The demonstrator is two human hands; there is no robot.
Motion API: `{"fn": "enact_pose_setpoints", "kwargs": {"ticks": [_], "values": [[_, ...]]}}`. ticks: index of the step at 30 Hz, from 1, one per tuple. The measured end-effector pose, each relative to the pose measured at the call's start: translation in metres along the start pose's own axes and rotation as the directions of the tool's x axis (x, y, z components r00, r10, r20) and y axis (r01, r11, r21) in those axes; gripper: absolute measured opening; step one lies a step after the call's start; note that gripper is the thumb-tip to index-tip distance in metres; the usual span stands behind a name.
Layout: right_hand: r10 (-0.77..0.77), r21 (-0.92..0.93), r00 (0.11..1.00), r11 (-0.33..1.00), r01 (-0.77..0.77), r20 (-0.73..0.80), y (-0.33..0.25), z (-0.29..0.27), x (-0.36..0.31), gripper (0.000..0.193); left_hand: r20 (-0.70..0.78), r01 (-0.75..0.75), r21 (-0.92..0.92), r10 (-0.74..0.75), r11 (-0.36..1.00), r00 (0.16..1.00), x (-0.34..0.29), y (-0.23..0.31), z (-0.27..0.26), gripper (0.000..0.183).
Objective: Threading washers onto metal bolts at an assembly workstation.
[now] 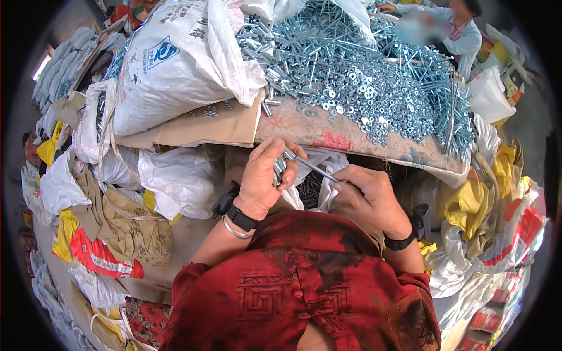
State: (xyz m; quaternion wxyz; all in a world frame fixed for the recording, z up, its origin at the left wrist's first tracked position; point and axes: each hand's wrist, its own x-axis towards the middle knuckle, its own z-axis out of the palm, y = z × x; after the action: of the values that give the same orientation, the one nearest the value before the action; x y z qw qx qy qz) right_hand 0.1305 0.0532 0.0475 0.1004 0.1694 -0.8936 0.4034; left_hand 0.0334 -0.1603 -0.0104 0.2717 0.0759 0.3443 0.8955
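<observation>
Over my lap, just in front of the table edge, my left hand (266, 172) is closed around several short, shiny metal sleeves. A long thin metal bolt (315, 168) slants between my two hands. Its far end meets the sleeves at my left fingertips; whether it sits inside one cannot be told. My right hand (369, 193) pinches the bolt's near end between thumb and fingers, which hides that tip. On the table ahead lie a heap of loose washers and nuts (374, 96) and a pile of long silvery bolts (328, 38).
A full white woven sack (175, 70) rests at the table's left on brown cardboard (199, 131). The worn table edge (351, 149) runs before me. White plastic bags (181, 181) and yellow sacks (468, 202) crowd both sides. Another person (465, 38) is at the far right.
</observation>
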Motion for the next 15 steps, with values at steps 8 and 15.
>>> {"fn": "enact_pose_setpoints", "kwargs": {"ticks": [8, 15], "values": [[-0.005, 0.086, 1.000, 0.996, 0.008, -0.029, 0.001, -0.031, 0.004, 0.013, 0.088, -0.053, 0.452, 0.014, 0.890, 0.996, -0.018, 0.006, 0.018, 0.020], [-0.034, 0.041, 0.997, 0.999, 0.032, 0.069, 0.000, -0.042, 0.010, 0.013, 0.391, -0.444, 0.793, 0.210, 0.417, 0.896, -0.007, 0.007, 0.014, 0.026]]}}
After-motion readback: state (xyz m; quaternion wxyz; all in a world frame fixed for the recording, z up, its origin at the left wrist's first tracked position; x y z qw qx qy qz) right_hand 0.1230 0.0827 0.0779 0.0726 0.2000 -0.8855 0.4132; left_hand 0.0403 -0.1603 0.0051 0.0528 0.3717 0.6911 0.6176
